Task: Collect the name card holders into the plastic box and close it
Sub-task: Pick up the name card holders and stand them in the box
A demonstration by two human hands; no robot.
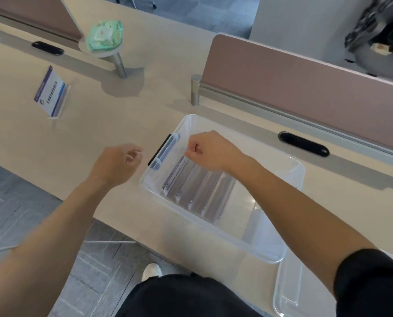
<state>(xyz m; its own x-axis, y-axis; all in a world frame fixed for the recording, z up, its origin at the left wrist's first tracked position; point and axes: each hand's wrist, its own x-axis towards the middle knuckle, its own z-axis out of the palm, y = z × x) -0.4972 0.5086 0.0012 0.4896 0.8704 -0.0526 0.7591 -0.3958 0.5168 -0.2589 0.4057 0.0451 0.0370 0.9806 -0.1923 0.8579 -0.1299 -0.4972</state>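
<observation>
Collection is partly done: one holder is standing out on the desk, the box is sitting open.

Working left to right: a single name card holder (51, 92) is standing upright on the desk (122, 115), well apart from both hands and from the box. The left hand (115, 163) is hovering over the desk edge with fingers loosely curled and nothing in it, just beside the box's latch end. The right hand (210, 151) is reaching over the plastic box (271, 255), fingers pinched narrowly at the top edge of the nearest holder; whether it is gripping or just letting go cannot be told. A row of stacked holders (197, 191) is lying inside the box, overlapping one another. The lid (287, 294) is lying at the near right, partly under the box, so closing is judged outstanding.
</observation>
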